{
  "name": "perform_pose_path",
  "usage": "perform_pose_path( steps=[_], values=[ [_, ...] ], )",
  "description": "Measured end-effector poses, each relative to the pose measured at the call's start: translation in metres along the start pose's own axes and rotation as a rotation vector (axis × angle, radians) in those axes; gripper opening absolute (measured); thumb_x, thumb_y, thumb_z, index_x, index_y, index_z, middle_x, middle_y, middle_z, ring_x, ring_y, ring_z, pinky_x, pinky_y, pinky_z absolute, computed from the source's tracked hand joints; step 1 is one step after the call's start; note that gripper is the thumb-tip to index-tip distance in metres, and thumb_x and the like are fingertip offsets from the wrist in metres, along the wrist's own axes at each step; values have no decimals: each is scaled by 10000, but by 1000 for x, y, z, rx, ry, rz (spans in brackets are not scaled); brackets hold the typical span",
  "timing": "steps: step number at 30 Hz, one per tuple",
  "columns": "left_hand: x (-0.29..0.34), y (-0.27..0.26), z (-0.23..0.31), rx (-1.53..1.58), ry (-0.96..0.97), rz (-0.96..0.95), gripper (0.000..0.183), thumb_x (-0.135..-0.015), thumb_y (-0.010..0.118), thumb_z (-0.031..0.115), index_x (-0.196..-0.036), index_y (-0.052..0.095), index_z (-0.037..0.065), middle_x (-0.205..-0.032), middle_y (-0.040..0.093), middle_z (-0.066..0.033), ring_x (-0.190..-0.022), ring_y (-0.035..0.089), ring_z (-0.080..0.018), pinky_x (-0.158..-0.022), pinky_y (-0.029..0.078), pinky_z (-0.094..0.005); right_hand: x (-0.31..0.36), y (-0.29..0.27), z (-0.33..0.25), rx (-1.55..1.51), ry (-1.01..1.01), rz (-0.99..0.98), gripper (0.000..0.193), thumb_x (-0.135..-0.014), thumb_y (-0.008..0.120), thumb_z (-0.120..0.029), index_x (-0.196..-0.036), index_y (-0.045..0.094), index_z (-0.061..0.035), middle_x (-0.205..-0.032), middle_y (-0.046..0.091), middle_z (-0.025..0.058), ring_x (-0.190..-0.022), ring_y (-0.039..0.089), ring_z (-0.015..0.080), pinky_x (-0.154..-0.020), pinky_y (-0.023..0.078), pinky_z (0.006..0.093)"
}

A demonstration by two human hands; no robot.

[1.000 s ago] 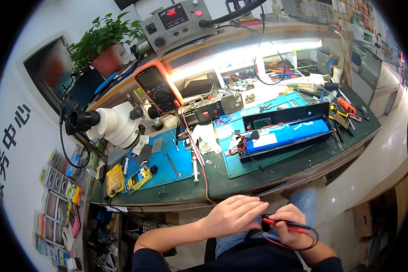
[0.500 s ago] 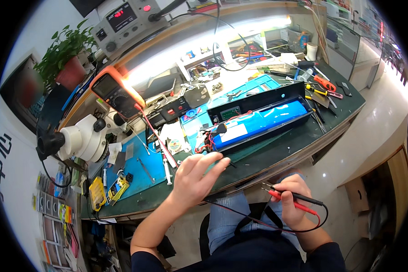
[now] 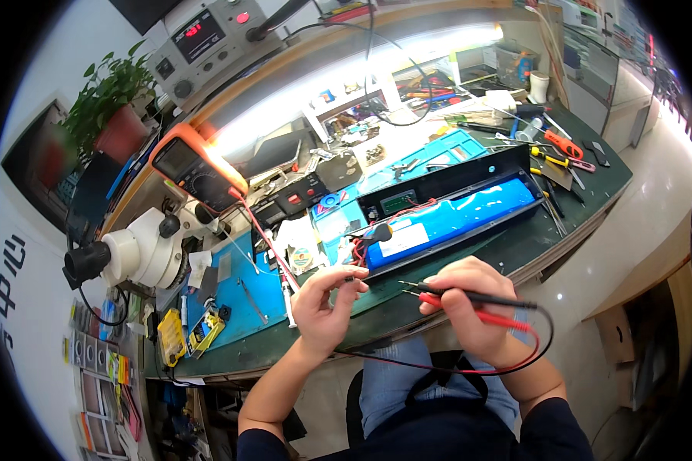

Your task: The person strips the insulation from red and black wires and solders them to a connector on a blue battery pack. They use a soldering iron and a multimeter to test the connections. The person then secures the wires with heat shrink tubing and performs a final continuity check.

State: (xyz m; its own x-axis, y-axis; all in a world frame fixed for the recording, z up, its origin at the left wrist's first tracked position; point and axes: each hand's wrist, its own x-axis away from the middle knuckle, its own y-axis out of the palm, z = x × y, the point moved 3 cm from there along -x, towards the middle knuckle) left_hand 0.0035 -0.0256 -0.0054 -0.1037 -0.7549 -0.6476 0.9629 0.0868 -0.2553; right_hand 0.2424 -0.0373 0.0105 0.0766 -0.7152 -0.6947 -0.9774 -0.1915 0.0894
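My right hand [image 3: 475, 332] grips two multimeter probes together, a black probe [image 3: 488, 299] and a red probe [image 3: 490, 316], their metal tips pointing left. Close to those tips, my left hand [image 3: 320, 309] pinches a small dark piece [image 3: 350, 280] between thumb and fingers; its exact kind is too small to make out. Just beyond both hands lies a blue-wrapped battery pack [image 3: 469, 211] in a long black case [image 3: 446, 175]. Red and black wires [image 3: 359, 247] come out at the pack's left end. The orange multimeter [image 3: 196, 169] leans upright at the left, its screen dark.
A white microscope [image 3: 142, 246] stands at the left over a blue mat [image 3: 242, 296]. A power supply [image 3: 200, 46] sits on the shelf above. Screwdrivers [image 3: 563, 144] and other tools lie at the bench's right end. The probe leads loop across my lap.
My right hand has moved up and left, bringing the probes near my left hand. My left hand has closed from spread fingers to a pinch and dropped slightly. The view has shifted a little.
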Motion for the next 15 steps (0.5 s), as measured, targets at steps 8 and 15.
perform_pose_path(
  steps=[8, 15],
  values=[
    [6, 0, 5, -185, 215, -92, 231, -956, 627, -120, -1168, 704, -71, -1112, 729, -196, -920, 770, -252, -792, 633, -312, -4, 22, 0, -42, -47, -23, 195, -1030, 691, -176, -1047, 714, 17, -926, 718, 136, -770, 753, 181, -668, 603, 270],
    [3, 9, 9, -214, 270, -124, 308, -843, 771, -102, -1140, 733, -35, -1031, 753, -154, -912, 752, -257, -801, 632, -332, 15, 32, 3, 6, -30, 93, 163, -989, 744, -156, -1053, 727, -8, -918, 716, 116, -747, 737, 170, -644, 583, 269]
  ],
)
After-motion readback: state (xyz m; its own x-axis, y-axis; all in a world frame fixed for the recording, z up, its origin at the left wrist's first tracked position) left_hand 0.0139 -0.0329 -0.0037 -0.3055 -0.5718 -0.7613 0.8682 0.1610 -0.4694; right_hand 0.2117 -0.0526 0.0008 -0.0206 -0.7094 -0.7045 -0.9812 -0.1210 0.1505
